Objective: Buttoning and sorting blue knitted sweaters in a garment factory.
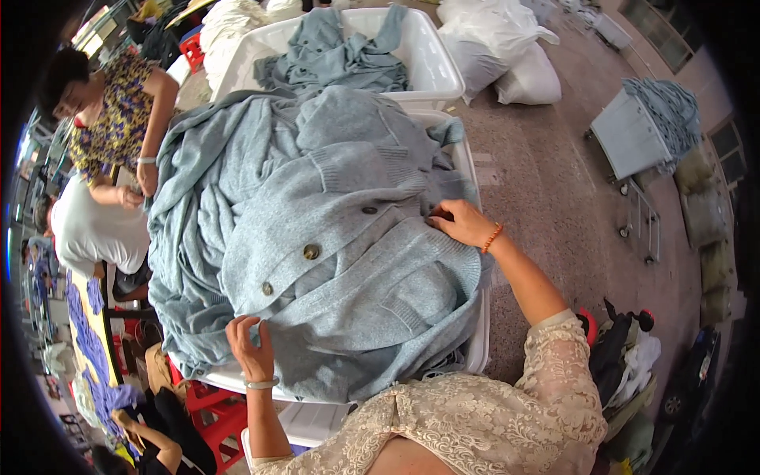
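A pale blue buttoned cardigan (pixel 332 261) is shown spread at frame centre atop a heap of like knitwear (pixel 198 237) in a white bin (pixel 475 348). Its lower hem is pinched by the left hand (pixel 252 348), fingers curled shut on the knit; its right edge is pressed by the right hand (pixel 463 224), whose grasp cannot be told. A garment could be dragged off the overfilled heap by an uneven pull.

Left hand (pixel 252 348) pinches near hem of blue-grey buttoned cardigan (pixel 340 261); right hand (pixel 461 223) grips far edge; white crate (pixel 477 348) beneath.
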Demonstrator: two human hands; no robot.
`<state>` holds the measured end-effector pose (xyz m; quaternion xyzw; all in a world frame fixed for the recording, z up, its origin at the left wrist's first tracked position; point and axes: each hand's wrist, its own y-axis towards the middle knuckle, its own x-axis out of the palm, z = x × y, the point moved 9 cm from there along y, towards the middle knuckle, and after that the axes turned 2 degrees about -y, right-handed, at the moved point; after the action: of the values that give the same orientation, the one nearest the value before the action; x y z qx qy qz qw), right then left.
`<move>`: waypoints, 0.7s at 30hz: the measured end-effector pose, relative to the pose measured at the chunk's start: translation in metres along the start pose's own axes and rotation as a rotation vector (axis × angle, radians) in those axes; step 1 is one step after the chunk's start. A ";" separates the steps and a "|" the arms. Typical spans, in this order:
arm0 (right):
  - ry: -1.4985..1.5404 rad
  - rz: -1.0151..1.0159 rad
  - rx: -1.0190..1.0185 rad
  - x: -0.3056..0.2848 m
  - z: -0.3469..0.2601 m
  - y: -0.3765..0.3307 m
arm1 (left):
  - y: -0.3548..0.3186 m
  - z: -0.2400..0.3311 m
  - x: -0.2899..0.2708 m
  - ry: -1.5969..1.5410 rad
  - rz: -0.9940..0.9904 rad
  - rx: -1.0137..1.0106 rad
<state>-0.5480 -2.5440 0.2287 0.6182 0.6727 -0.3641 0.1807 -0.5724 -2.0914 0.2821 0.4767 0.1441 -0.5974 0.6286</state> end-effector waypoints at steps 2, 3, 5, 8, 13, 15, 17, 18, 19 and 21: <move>0.178 -0.065 0.047 0.019 0.009 -0.002 | -0.011 -0.004 0.012 -0.114 -0.083 -0.108; 0.252 -0.064 0.046 0.027 0.021 -0.001 | -0.020 -0.015 0.024 -0.183 -0.122 -0.175; 0.345 -0.050 0.072 0.031 0.027 -0.001 | -0.024 -0.026 0.044 -0.284 -0.263 -0.316; 0.642 -0.172 0.067 0.035 0.009 -0.004 | -0.023 -0.037 0.054 -0.397 -0.298 -0.355; 0.216 0.207 -0.194 -0.034 -0.015 -0.014 | -0.028 -0.045 0.052 -0.783 -0.333 -0.499; 0.314 0.499 -0.269 -0.084 -0.027 -0.027 | -0.025 -0.033 0.048 -1.019 -0.389 -0.600; 0.267 0.661 -0.378 -0.115 -0.056 -0.035 | -0.020 -0.019 0.046 -1.087 -0.446 -0.582; 0.230 0.663 -0.360 -0.119 -0.064 -0.031 | -0.017 -0.012 0.046 -1.086 -0.493 -0.570; 0.193 0.667 -0.342 -0.121 -0.069 -0.025 | -0.016 -0.008 0.050 -1.154 -0.539 -0.602; 0.033 0.594 -0.276 -0.108 -0.071 -0.006 | -0.008 -0.005 0.052 -1.175 -0.544 -0.578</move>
<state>-0.5208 -2.5694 0.3527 0.7630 0.5088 -0.1906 0.3501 -0.5653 -2.1187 0.2369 -0.1631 0.0477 -0.8293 0.5323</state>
